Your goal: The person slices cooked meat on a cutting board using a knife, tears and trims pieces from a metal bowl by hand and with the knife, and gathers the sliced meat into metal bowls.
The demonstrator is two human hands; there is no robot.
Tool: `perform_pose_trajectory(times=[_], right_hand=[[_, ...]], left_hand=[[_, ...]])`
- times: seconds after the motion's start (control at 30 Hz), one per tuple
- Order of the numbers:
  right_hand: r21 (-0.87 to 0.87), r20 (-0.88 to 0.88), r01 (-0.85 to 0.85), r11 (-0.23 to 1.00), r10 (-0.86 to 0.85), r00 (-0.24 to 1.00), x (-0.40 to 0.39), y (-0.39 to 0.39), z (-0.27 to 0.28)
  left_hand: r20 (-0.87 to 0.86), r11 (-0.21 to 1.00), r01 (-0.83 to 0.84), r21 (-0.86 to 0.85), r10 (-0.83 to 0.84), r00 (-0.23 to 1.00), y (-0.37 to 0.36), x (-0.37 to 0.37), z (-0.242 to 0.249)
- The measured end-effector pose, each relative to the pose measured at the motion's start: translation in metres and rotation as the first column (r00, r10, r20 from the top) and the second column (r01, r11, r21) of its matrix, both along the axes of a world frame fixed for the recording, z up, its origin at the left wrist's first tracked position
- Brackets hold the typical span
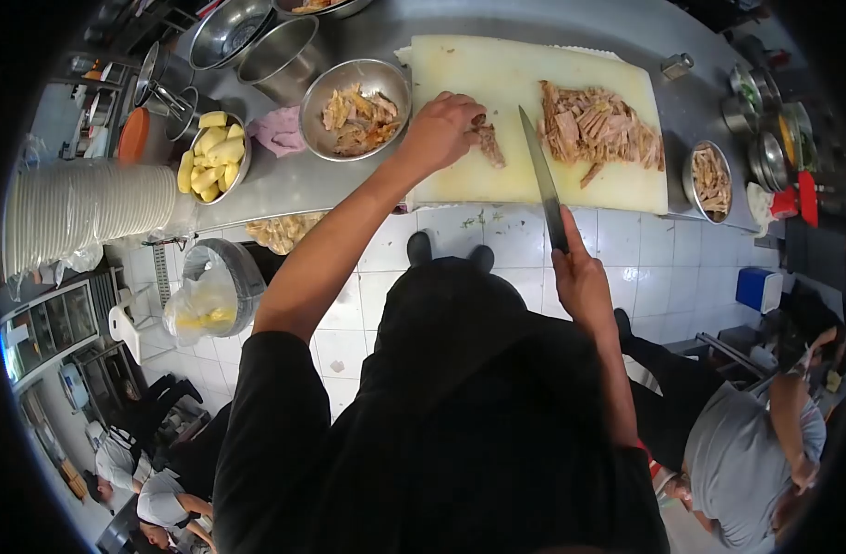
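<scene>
My left hand [446,129] is closed on a piece of cooked meat [489,148] at the left part of a cutting board [460,74]. In my right hand [582,277] is a long kitchen knife [543,175], its blade pointing away from me over the board's near edge. A pile of sliced cooked meat [598,129] lies on the right half of the board, to the right of the blade. Left of the board, close to my left forearm, stands a metal bowl [404,83] holding meat scraps.
Peeled potatoes [222,157] fill a bowl at the left, beside a pink cloth [278,131] and stacked plastic-wrapped containers [90,212]. A small bowl of meat strips [711,182] stands at the right. A lined bin [238,272] is below the counter. Other people [751,434] are behind on both sides.
</scene>
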State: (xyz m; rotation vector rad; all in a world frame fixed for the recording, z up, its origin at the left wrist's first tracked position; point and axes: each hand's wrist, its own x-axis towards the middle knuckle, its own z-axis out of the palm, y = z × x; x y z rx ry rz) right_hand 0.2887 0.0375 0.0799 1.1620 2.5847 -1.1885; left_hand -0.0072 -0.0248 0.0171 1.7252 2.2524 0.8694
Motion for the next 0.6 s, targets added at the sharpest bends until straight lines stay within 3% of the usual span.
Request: perform_pose_trajectory(times=[0.1, 0.2, 0.3, 0.5, 0.6], right_hand=[[0.022, -0.025, -0.022, 1.0, 0.023, 0.999, -0.013, 0.0, 0.004], [0.044, -0.055, -0.059, 0.997, 0.062, 0.997, -0.034, 0.002, 0.007], [0.079, -0.116, -0.097, 0.992, 0.105, 0.988, -0.062, 0.012, 0.001], [0.109, -0.062, -0.164, 0.98, 0.172, 0.983, -0.114, 0.035, -0.009], [0.076, 0.003, -0.173, 0.982, 0.174, 0.985, -0.124, 0.035, -0.012]], left_hand=[[0.015, 0.995, -0.061, 0.079, 0.06, 0.998, 0.0, 0.007, -0.004], [0.042, 0.94, -0.168, 0.298, 0.163, 0.986, -0.006, 0.018, -0.005], [0.132, 0.956, -0.191, 0.223, 0.165, 0.977, -0.009, 0.027, -0.014], [0.115, 0.949, -0.127, 0.289, 0.097, 0.989, -0.002, 0.026, -0.025], [0.192, 0.911, -0.223, 0.345, 0.164, 0.968, -0.001, 0.03, -0.025]])
